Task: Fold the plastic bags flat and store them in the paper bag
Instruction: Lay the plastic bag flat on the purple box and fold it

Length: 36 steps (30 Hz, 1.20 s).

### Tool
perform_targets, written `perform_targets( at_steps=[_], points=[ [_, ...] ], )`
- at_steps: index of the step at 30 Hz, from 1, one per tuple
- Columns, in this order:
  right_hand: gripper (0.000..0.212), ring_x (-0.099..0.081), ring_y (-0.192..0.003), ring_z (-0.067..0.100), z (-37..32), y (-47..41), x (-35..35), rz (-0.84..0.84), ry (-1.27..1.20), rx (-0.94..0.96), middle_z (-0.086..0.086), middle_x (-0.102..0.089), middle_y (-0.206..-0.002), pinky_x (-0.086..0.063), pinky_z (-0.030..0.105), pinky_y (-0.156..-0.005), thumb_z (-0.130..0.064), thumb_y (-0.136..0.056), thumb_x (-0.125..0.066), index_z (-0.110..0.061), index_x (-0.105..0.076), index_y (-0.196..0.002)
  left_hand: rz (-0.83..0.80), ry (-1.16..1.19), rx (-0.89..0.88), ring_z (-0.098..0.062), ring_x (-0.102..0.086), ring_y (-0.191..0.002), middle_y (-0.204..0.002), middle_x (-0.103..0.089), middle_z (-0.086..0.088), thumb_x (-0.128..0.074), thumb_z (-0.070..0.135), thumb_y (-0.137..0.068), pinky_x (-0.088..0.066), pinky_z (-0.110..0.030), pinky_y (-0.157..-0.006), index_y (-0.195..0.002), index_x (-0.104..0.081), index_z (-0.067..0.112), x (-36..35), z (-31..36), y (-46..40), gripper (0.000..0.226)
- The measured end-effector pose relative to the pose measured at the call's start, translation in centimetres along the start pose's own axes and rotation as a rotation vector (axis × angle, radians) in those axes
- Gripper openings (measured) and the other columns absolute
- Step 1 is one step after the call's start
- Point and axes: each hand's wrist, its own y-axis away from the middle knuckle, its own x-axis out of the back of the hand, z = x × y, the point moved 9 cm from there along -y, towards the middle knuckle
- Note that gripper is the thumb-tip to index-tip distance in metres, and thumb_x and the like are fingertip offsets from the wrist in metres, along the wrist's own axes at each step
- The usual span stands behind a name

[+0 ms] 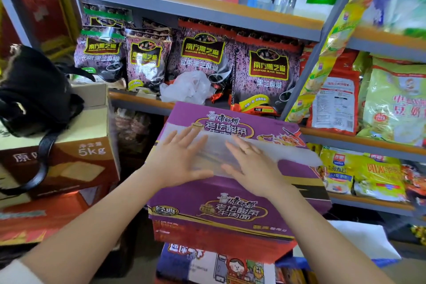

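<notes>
Both hands flat on a translucent plastic bag [216, 145] spread over the top of a purple carton [230, 205]. Left hand [178, 157] w/ fingers straight and splayed, pressing the bag's left part; right hand [250, 163] likewise flat, fingers apart, on the middle. Hands near each other, not touching. Bag's right end runs past the carton's right edge and overhangs — its near edge lies just under the palms. Carton sits on a stack of other boxes, far edge just beside the shelf [138, 99]. A crumpled plastic bag [186, 86] lies on that shelf among sesame packets. Left: brown box [80, 157] w/ black handbag [32, 90] on top — narrow gap to the carton.
</notes>
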Motion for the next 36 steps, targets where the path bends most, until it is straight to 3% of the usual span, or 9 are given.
perform_targets(
  at_steps=[6,13,15,19,24,27,30,33,36],
  points=[
    [0.043,-0.046,-0.123,0.019,-0.7,0.6,0.3,-0.023,0.141,0.155,-0.003,-0.041,-0.140,-0.041,0.034,-0.094,-0.048,-0.093,-0.042,-0.023,-0.049,-0.126,0.018,0.134,-0.107,-0.032,-0.051,-0.121,-0.132,-0.054,-0.014,-0.006,0.077,-0.079,-0.040,-0.047,-0.099,-0.122,-0.059,0.012,-1.3,1.2,1.1,0.094],
    [0.011,-0.060,-0.090,0.027,-0.9,0.9,1.3,0.064,0.233,0.264,0.006,-0.061,-0.094,-0.036,0.032,-0.060,-0.018,-0.089,-0.044,-0.013,-0.054,-0.090,-0.069,0.070,-0.020,-0.024,-0.043,-0.125,-0.137,-0.047,-0.004,-0.017,0.071,-0.071,-0.043,-0.039,-0.098,-0.128,-0.052,0.015,-0.7,1.0,0.4,0.087],
    [0.013,-0.062,-0.078,0.031,-0.4,0.7,2.6,0.165,0.192,0.223,0.008,-0.062,-0.082,-0.037,0.033,-0.058,-0.018,-0.085,-0.046,-0.011,-0.056,-0.081,-0.095,-0.013,-0.017,-0.023,-0.044,-0.122,-0.135,-0.047,-0.002,-0.030,0.062,-0.086,-0.045,-0.039,-0.093,-0.129,-0.049,0.017,-0.5,1.4,-0.2,0.065],
    [0.013,-0.060,-0.080,0.026,2.1,0.9,5.7,0.290,0.001,0.031,0.001,-0.063,-0.087,-0.035,0.031,-0.057,-0.026,-0.093,-0.043,-0.016,-0.051,-0.092,-0.054,-0.101,-0.033,-0.028,-0.055,-0.108,-0.120,-0.057,-0.005,-0.038,0.019,-0.097,-0.047,-0.036,-0.076,-0.130,-0.042,0.020,0.6,2.6,-1.6,0.034],
    [0.027,-0.060,-0.089,0.025,2.4,1.7,7.2,0.199,0.029,0.023,-0.004,-0.064,-0.094,-0.042,0.034,-0.066,-0.047,-0.087,-0.055,-0.024,-0.054,-0.100,0.007,-0.065,0.000,-0.034,-0.060,-0.088,-0.094,-0.062,-0.013,-0.040,0.014,-0.096,-0.046,-0.038,-0.064,-0.109,-0.052,0.015,3.4,2.0,-3.2,0.018],
    [0.019,-0.056,-0.076,0.027,3.2,1.3,8.4,0.200,-0.307,0.007,0.005,-0.058,-0.074,-0.039,0.037,-0.064,-0.028,-0.090,-0.056,-0.014,-0.053,-0.079,0.456,-0.084,-0.157,-0.033,-0.057,-0.101,-0.104,-0.065,-0.012,-0.052,0.002,-0.083,-0.045,-0.039,-0.076,-0.116,-0.057,0.012,9.5,3.5,-2.9,0.035],
    [0.019,-0.054,-0.069,0.020,4.7,0.8,9.8,0.254,-0.917,-0.122,0.010,-0.056,-0.074,-0.037,0.032,-0.064,-0.014,-0.090,-0.056,0.003,-0.057,-0.081,0.835,-0.029,-0.306,-0.030,-0.039,-0.124,-0.124,-0.058,-0.016,-0.052,0.006,-0.082,-0.033,-0.045,-0.101,-0.119,-0.053,0.005,13.7,6.2,-0.9,0.037],
    [0.014,-0.059,-0.070,0.023,5.9,0.5,8.7,0.248,-1.368,-0.292,0.014,-0.062,-0.080,-0.044,0.029,-0.064,-0.006,-0.092,-0.052,0.004,-0.061,-0.092,0.717,0.077,-0.355,-0.035,-0.041,-0.126,-0.131,-0.052,-0.019,-0.046,0.020,-0.088,-0.034,-0.046,-0.104,-0.118,-0.056,0.002,12.7,7.7,-1.6,0.036],
    [0.010,-0.058,-0.067,0.024,7.8,0.3,5.5,0.224,-1.341,-0.468,0.013,-0.061,-0.081,-0.045,0.031,-0.062,-0.002,-0.089,-0.054,0.000,-0.061,-0.096,0.381,0.179,-0.266,-0.038,-0.046,-0.124,-0.135,-0.048,-0.021,-0.030,0.049,-0.093,-0.036,-0.049,-0.104,-0.121,-0.056,0.003,7.4,6.8,-3.5,0.061]
  ],
)
